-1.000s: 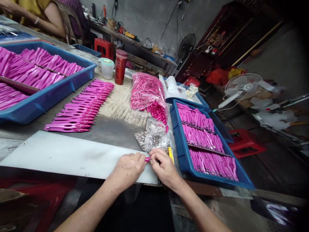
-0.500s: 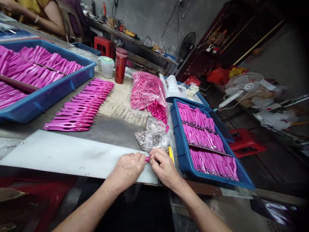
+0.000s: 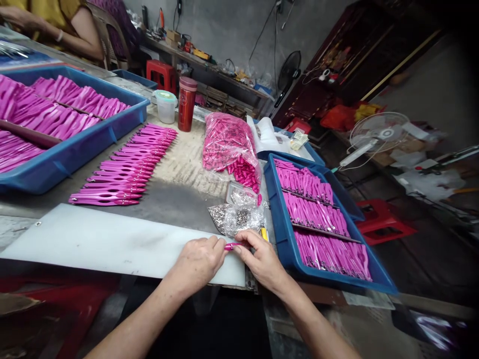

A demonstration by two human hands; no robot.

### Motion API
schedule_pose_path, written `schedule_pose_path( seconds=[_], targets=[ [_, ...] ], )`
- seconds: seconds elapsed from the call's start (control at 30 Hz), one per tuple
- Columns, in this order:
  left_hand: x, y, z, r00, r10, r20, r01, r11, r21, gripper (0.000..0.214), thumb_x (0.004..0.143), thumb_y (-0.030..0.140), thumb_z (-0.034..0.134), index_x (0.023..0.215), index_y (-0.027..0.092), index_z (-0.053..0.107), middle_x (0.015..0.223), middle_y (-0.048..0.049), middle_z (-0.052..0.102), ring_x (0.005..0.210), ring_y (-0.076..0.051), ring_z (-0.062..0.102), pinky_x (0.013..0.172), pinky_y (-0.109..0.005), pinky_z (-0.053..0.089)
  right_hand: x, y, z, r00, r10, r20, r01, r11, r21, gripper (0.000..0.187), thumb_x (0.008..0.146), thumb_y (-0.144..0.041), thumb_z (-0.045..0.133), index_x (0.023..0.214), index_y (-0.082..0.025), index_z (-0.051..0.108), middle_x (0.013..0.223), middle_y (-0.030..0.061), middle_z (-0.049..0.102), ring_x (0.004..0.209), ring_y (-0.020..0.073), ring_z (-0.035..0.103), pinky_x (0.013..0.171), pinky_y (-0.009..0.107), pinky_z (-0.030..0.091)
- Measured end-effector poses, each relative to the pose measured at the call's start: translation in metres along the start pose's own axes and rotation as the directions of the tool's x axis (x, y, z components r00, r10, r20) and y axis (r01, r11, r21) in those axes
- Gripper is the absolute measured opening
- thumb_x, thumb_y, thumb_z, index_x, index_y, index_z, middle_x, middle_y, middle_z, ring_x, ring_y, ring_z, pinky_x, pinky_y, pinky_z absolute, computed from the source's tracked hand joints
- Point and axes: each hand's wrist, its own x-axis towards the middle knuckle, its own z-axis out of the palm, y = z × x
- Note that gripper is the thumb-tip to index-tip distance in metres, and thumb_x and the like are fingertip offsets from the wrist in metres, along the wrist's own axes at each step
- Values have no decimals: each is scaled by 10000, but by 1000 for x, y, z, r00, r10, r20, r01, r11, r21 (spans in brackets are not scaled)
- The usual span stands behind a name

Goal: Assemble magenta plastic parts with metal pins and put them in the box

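My left hand (image 3: 198, 262) and my right hand (image 3: 262, 259) meet over the right end of a white board (image 3: 105, 242), both pinched on a small pink metallic piece (image 3: 232, 246) held between their fingertips. Just beyond them lies a clear bag of small silver parts (image 3: 237, 215). A yellow tool (image 3: 264, 233) shows partly behind my right hand. A blue tray of pink pieces in rows (image 3: 318, 224) stands right beside my right hand.
A row of finished pink pieces (image 3: 127, 167) lies on the table, a big blue tray of more (image 3: 63, 124) at the left. A bag of pink caps (image 3: 230, 144), a red flask (image 3: 186, 103) and a lidded cup (image 3: 165, 105) stand farther back. Another person (image 3: 56, 25) sits far left.
My right hand has slid slightly to the right, so more of the pink piece shows between the two hands. The view has shifted a little.
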Motion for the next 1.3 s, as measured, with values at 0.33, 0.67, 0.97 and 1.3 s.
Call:
schedule_pose_path(
  seconds=[0.33, 0.67, 0.97, 1.3],
  targets=[
    [-3, -3, 0, 999, 34, 1, -34, 998, -60, 199, 860, 228, 360, 715, 173, 485, 603, 5, 501, 536, -133, 515, 484, -238, 369, 4, -5, 9, 993, 57, 100, -53, 998, -39, 223, 836, -240, 425, 675, -174, 565, 652, 4, 543, 651, 129, 496, 595, 226, 370],
    [-3, -3, -1, 1000, 31, 0, -31, 996, -85, 197, 862, 228, 353, 728, 172, 486, 615, 1, 512, 546, -129, 519, 499, -238, 390, 4, 3, 15, 982, 159, 100, -174, 970, 168, 322, 849, -334, 372, 581, -171, 445, 560, -34, 414, 556, 102, 395, 495, 203, 307],
    [-4, 1, -6, 999, 19, 44, -17, 999, -30, 134, 837, 221, 408, 725, 181, 469, 614, 0, 516, 534, -136, 521, 496, -248, 394, -1, 7, 32, 996, 61, -64, -59, 998, 30, 345, 864, -337, 328, 579, -177, 442, 565, -7, 470, 557, 125, 460, 518, 220, 333],
    [-4, 3, -9, 1000, 18, 24, -19, 999, 37, 118, 811, 250, 438, 712, 189, 460, 598, 5, 524, 497, -127, 508, 463, -244, 388, -8, 22, 52, 961, 66, -268, -20, 985, 174, 428, 859, -470, 322, 641, -189, 559, 610, 41, 609, 573, 157, 567, 511, 206, 431]
  ],
)
